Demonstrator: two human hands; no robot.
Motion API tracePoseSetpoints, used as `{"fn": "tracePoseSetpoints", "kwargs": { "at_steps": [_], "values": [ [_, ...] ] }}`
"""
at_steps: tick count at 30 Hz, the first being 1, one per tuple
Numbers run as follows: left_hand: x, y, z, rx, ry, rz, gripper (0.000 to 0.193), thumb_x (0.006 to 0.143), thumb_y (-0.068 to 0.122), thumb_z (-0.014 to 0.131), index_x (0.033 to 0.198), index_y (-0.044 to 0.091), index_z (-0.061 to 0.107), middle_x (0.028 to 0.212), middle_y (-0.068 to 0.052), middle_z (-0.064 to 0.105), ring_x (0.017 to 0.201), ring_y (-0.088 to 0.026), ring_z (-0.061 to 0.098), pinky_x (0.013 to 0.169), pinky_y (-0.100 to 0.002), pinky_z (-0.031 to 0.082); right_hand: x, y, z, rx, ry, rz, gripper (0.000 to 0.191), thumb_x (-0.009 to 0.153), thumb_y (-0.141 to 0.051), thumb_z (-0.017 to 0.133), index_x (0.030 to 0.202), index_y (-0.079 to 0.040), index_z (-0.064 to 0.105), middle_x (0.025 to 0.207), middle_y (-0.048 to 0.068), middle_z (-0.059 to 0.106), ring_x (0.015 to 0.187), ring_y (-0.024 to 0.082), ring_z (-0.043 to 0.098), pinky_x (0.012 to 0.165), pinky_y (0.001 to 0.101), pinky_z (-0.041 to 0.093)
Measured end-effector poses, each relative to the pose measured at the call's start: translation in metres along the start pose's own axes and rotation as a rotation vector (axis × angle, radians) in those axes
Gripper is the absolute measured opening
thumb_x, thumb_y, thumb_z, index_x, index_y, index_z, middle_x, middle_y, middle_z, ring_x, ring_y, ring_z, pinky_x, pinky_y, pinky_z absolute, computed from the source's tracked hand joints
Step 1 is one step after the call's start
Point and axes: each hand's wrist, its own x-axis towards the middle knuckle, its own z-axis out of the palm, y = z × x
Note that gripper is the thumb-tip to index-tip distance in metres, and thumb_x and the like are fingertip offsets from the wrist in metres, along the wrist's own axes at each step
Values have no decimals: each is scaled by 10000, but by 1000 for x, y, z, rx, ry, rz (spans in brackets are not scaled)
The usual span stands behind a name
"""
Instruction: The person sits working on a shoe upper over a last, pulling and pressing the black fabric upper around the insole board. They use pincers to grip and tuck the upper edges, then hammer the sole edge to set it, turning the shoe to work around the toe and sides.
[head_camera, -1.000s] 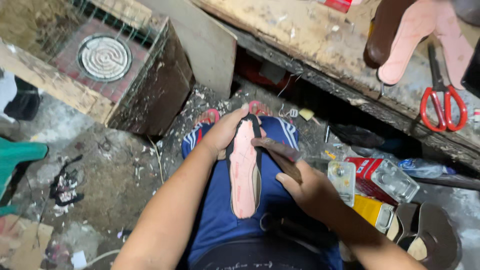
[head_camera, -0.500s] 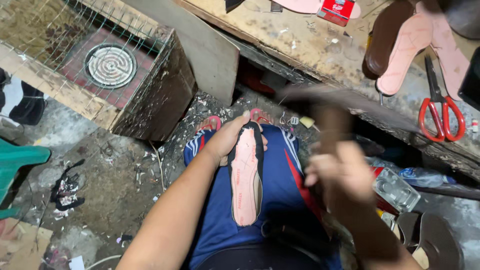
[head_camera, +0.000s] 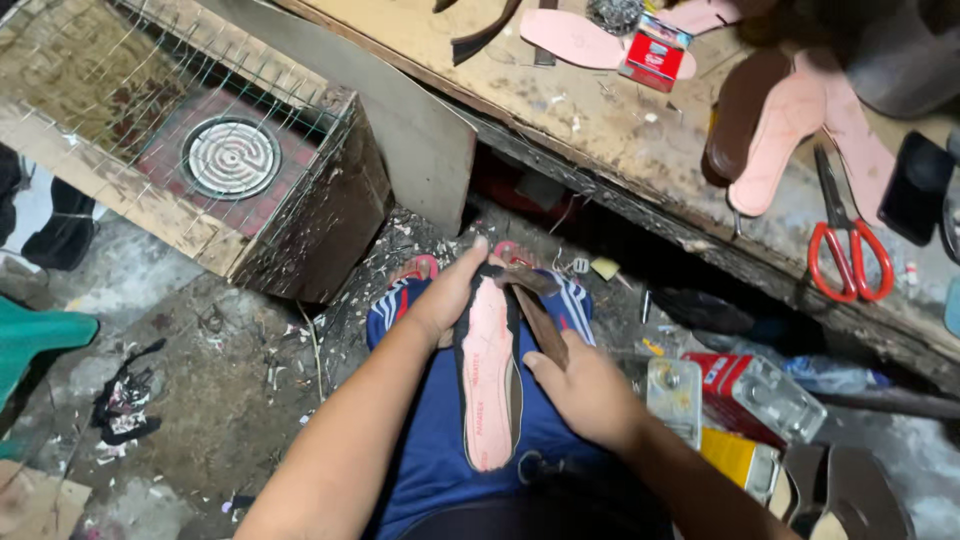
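A long pink shoe sole (head_camera: 488, 375) with a dark rim lies lengthwise on my lap, over blue shorts. My left hand (head_camera: 450, 295) grips its far toe end, fingers curled over the edge. My right hand (head_camera: 590, 390) is closed around the wooden handle of a hammer (head_camera: 540, 320). The hammer's head rests at the toe end of the sole, right beside my left fingers.
A wire-mesh box with a coil heater (head_camera: 230, 158) stands at the left. The wooden workbench (head_camera: 560, 110) ahead carries red scissors (head_camera: 850, 250), pink insoles (head_camera: 780, 140), a small red box (head_camera: 655, 50) and a black phone (head_camera: 915, 190). Tins (head_camera: 740, 390) sit on the littered floor at my right.
Half a second ago the hammer was raised and blurred above my right hand. Now it is down on the toe end of the sole. My left hand has kept its grip.
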Motion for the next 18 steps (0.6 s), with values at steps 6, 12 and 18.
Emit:
{"fn": "tracePoseSetpoints", "kwargs": {
  "at_steps": [6, 12, 18],
  "values": [
    [-72, 8, 1, 116, -81, 172, 378, 888, 171, 619, 1231, 11, 601, 1097, -138, 746, 950, -226, 729, 866, -387, 602, -10, 60, -1, -15, 319, -188, 370, 851, -290, 731, 1090, -9, 698, 893, 91, 741, 823, 161, 699, 775, 325, 541],
    [-148, -1, 7, -269, 183, 737, 415, 922, 90, 642, 1313, 5, 531, 1258, -162, 662, 1159, -256, 655, 1058, -423, 525, -21, 95, 21, 381, 273, -383, 398, 932, -242, 672, 1263, -22, 652, 871, 37, 663, 762, 103, 604, 727, 273, 498],
    [-192, -22, -4, -255, 153, 581, 521, 870, 42, 642, 1378, 89, 539, 1325, -76, 634, 1235, -202, 618, 1091, -383, 470, -38, 63, 46, 35, 39, -248, 313, 891, -247, 694, 1121, -34, 694, 710, 57, 650, 650, 126, 597, 620, 305, 496]
  ]
}}
